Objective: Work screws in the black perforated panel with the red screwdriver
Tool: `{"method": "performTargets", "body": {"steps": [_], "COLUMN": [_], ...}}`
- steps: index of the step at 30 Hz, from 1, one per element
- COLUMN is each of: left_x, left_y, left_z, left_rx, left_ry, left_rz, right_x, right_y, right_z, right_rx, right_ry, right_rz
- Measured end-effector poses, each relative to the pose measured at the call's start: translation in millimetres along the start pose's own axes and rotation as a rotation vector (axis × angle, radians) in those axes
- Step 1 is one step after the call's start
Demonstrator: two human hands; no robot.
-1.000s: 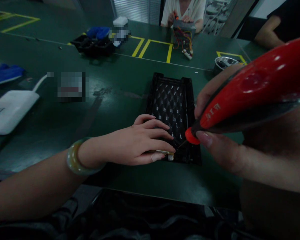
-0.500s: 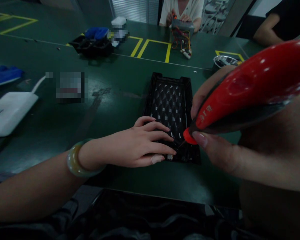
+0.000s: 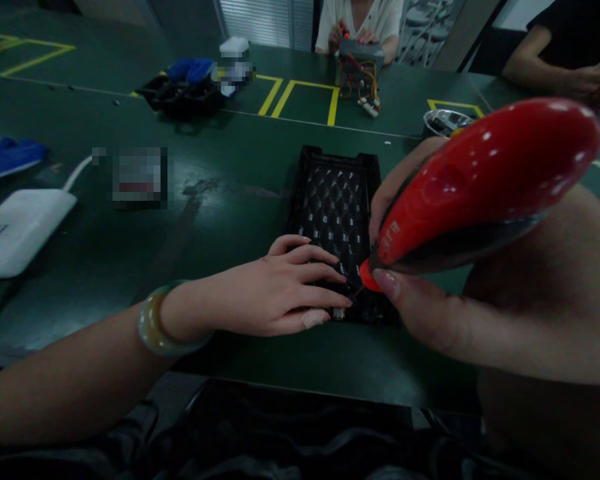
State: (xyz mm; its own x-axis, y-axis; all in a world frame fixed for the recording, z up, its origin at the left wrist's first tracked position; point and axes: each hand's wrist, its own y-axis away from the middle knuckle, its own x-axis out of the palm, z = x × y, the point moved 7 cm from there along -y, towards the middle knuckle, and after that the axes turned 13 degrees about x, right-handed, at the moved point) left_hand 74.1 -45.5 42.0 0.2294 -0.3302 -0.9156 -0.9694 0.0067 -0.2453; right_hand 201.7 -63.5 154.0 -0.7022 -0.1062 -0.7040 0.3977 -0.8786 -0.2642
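Note:
A black plastic panel with a diamond-patterned, slotted middle and a raised frame lies on the green table. My left hand rests flat on the panel's near left part, fingers stretched out and slightly apart, gripping nothing. My right hand is closed round a red and black screwdriver, thumb near its orange-red collar. The thin shaft slants down to the near part of the panel, close to my left fingertips. Whether the tip touches a screw is too dark to tell.
A white box-like device with a cable and a blue glove lie at left. Farther back stand a black tray and a metal bowl. Across the table a person handles a grey box with coloured wires; another person's arm rests at right.
My right hand and the screwdriver have shifted slightly left, and the handle's rear end now shows. My left hand stays on the panel. At far right, the other person's hands have come into view.

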Motion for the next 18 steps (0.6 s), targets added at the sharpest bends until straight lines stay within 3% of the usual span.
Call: {"method": "performTargets", "body": {"steps": [18], "left_x": [-0.8], "left_y": [0.3], "left_z": [-1.4], "left_rx": [-0.005], "left_ry": [-0.009], "left_rz": [0.027], "right_x": [-1.9], "right_y": [1.2], "right_z": [4.5], "right_rx": [-0.038], "right_ry": [-0.033], "right_rz": [0.014]}}
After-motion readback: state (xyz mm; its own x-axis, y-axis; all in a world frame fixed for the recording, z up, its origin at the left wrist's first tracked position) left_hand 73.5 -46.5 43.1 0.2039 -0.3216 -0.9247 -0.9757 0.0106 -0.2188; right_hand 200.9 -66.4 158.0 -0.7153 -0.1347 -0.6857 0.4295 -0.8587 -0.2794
